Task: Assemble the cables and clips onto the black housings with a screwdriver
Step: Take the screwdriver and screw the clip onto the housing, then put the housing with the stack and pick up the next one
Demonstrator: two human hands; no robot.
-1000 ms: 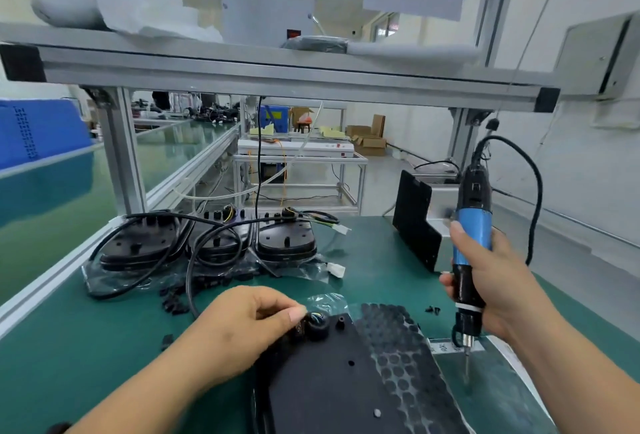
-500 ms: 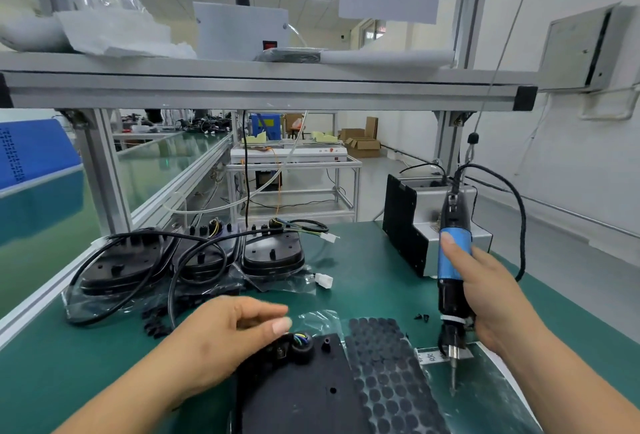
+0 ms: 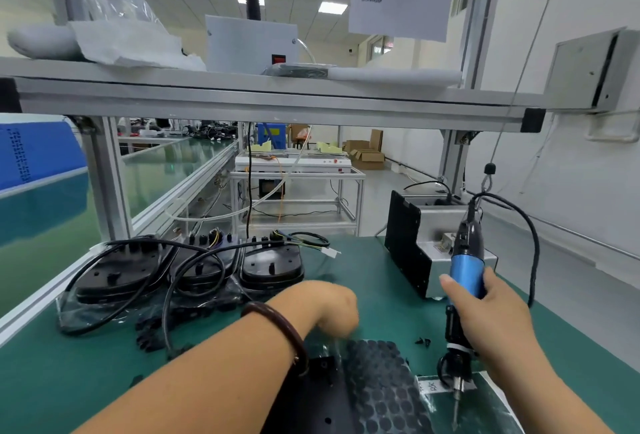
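The right hand (image 3: 498, 322) is wrapped around the blue screwdriver (image 3: 465, 277), which points bit down at the near right. The left hand (image 3: 334, 309) is blurred, just beyond the near black housing (image 3: 311, 395); I cannot tell if it holds anything. I judge that a clip is being seated, and next the bit must meet its hole squarely. Far left, three cabled housings (image 3: 270, 265) lie on a clear bag (image 3: 69, 310).

Single head-worn wide view, facing forward and down, close over green bench (image 3: 363, 291)
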